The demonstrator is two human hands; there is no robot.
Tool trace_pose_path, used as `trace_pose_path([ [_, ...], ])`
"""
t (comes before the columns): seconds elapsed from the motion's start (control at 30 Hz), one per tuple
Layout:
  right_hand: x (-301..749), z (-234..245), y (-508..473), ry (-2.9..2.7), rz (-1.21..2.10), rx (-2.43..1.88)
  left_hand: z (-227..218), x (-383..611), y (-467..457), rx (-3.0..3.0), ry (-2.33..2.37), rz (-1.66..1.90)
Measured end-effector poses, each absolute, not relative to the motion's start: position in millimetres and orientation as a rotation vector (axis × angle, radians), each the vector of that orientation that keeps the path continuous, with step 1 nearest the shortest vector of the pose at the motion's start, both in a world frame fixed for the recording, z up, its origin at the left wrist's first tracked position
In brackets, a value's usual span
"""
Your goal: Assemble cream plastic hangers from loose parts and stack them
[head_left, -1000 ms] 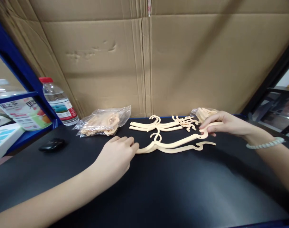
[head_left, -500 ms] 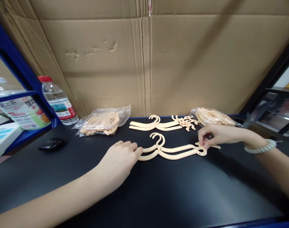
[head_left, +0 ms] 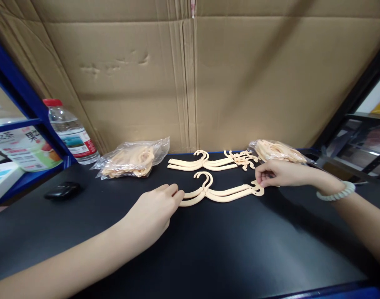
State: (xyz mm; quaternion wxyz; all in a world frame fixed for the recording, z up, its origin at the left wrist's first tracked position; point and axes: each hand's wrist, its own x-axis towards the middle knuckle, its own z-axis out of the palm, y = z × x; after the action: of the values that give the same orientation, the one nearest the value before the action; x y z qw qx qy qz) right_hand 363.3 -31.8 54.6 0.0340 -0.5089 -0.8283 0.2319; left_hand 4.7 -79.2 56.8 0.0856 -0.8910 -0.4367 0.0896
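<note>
Two cream plastic hangers [head_left: 223, 192] lie stacked on the black table [head_left: 208, 249]. My left hand [head_left: 152, 211] rests curled on the table, its fingertips pinching the hangers' left end. My right hand [head_left: 279, 173], with a bead bracelet on the wrist, pinches their right end. Behind them lies another stacked pair of cream hangers [head_left: 202, 162], with several small cream clips [head_left: 243, 159] beside it.
A clear bag of cream parts [head_left: 132, 160] lies at the back left, another bag [head_left: 279, 151] at the back right. A water bottle [head_left: 70, 133] and a black object [head_left: 62, 191] stand on the left. A cardboard wall [head_left: 190, 74] closes the back.
My right hand brought the upper hanger down onto the lower one and now pinches both right ends together. The left hand has stayed at the left end.
</note>
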Motion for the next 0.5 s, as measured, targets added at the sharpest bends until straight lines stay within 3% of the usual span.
trace_pose_path([
  [0.37, 369.5, 49.8, -29.4, -2.501, 0.751, -1.588, 48.4, -2.9, -69.2, -2.621, -1.275, 0.084],
  [0.5, 357.2, 56.5, -31.9, -2.330, 0.594, -1.451, 46.8, 3.0, -77.8, -2.741, -1.235, -0.322],
])
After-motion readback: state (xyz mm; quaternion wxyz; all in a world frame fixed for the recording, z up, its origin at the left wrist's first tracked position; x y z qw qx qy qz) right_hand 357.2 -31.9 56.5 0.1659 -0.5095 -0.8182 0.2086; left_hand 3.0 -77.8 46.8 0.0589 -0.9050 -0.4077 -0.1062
